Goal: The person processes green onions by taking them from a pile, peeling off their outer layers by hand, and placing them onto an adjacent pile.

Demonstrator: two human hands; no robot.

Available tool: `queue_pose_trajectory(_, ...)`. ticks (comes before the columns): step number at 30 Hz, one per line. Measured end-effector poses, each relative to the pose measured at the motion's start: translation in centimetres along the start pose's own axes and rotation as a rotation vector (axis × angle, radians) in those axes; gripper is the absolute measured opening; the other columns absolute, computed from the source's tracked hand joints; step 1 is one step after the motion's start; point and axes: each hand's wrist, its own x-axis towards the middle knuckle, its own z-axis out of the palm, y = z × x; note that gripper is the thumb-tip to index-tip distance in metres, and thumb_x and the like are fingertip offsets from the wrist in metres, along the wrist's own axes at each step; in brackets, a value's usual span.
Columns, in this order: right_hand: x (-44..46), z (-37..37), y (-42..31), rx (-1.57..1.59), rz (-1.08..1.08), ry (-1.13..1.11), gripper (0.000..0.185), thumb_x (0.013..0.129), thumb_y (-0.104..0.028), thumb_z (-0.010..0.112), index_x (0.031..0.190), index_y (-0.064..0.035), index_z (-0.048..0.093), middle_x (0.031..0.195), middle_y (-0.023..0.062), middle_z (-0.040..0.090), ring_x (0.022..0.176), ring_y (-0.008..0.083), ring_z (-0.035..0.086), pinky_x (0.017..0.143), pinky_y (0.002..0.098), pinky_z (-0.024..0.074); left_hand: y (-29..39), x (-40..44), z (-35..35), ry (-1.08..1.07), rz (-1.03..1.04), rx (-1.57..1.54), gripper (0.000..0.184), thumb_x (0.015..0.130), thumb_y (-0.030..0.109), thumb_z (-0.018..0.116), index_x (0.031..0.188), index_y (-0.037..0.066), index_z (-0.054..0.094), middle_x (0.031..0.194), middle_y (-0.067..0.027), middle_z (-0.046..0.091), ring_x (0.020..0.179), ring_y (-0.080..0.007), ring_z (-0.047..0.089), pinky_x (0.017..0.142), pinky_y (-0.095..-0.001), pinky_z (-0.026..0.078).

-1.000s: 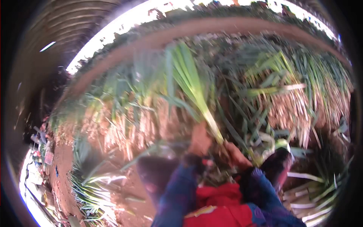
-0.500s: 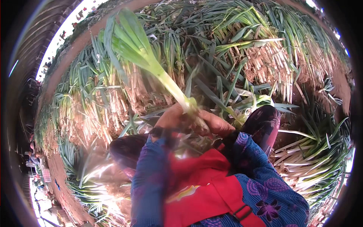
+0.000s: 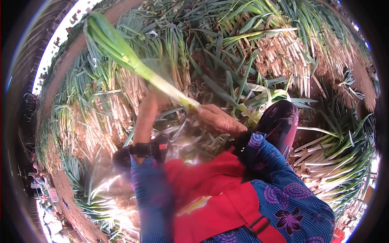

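Note:
A thick green-and-white leek [image 3: 160, 83] slants from the upper left down to the middle of the view, its leaves at the upper left. My right hand [image 3: 221, 120] is closed round its root end. My left hand [image 3: 150, 103] is just below the stalk, smeared by motion, and its fingers cannot be made out. Whether it touches the stalk is not clear. Loose peeled leaves [image 3: 243, 93] lie beyond my right hand.
Rows of upright leeks [image 3: 93, 117] stand at the left, with more bundles [image 3: 287, 56] at the upper right. Stacked leeks [image 3: 332, 166] lie at the right and another pile [image 3: 101, 208] at the lower left. My shoe [image 3: 279, 121] is beside my right hand.
The leek has come off the ground-side bundles' front and tilted further left. My left hand has left the root end and moved up and left, while my right hand has kept its hold.

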Motion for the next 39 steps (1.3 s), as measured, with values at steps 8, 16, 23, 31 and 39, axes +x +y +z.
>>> queue_pose_trajectory(8, 1.9, 0.1, 2.0, 0.168, 0.090, 0.062, 0.049, 0.098, -0.043, 0.044, 0.113, 0.0015, 0.057, 0.083, 0.0025, 0.057, 0.069, 0.0092, 0.051, 0.060, 0.0226, 0.0417, 5.6, -4.5, 4.1, -0.429, 0.660, -1.236, 0.054, 0.092, 0.058, 0.046, 0.100, 0.005, 0.054, 0.076, -0.0027, 0.045, 0.069, -0.0188, 0.042, 0.066, -0.0329, 0.038)
queue_pose_trajectory(16, 2.1, -0.8, 1.8, 0.308, -0.041, 0.091, 0.033, 0.095, -0.029, 0.049, 0.107, 0.0011, 0.058, 0.096, 0.0081, 0.064, 0.080, 0.0132, 0.062, 0.066, 0.0271, 0.0504, 4.6, -3.9, 2.5, -0.167, 0.471, -1.314, 0.045, 0.097, 0.050, 0.043, 0.097, 0.005, 0.050, 0.081, -0.0044, 0.047, 0.073, -0.0182, 0.043, 0.070, -0.0325, 0.039)
queue_pose_trajectory(23, 1.6, -9.5, 2.7, 0.786, -0.326, 0.091, 0.036, 0.095, -0.032, 0.051, 0.117, -0.0030, 0.053, 0.097, 0.0085, 0.065, 0.087, 0.0196, 0.063, 0.078, 0.0327, 0.0509, 0.4, -1.9, -2.5, 0.182, 0.442, -1.317, 0.040, 0.091, 0.047, 0.058, 0.092, 0.008, 0.050, 0.076, -0.0039, 0.050, 0.069, -0.0182, 0.049, 0.068, -0.0335, 0.045)
queue_pose_trajectory(31, 3.2, -1.3, 1.8, -0.071, -0.104, 0.142, 0.049, 0.095, -0.032, 0.052, 0.131, -0.0004, 0.045, 0.118, 0.0128, 0.058, 0.106, 0.0212, 0.057, 0.090, 0.0333, 0.0456, 3.8, -4.0, 2.6, 0.248, 0.458, -1.137, 0.043, 0.089, 0.049, 0.061, 0.099, 0.009, 0.049, 0.075, -0.0031, 0.047, 0.069, -0.0187, 0.052, 0.065, -0.0338, 0.047)
queue_pose_trajectory(39, 1.9, 1.8, -0.7, -0.291, 0.026, 0.103, 0.031, 0.083, -0.020, 0.062, 0.102, 0.0033, 0.054, 0.085, 0.0046, 0.056, 0.075, 0.0112, 0.053, 0.067, 0.0261, 0.0450, 4.2, -4.0, 5.3, 0.230, 0.397, -1.138, 0.040, 0.087, 0.046, 0.064, 0.102, 0.012, 0.049, 0.078, -0.0012, 0.046, 0.070, -0.0165, 0.053, 0.061, -0.0320, 0.046)
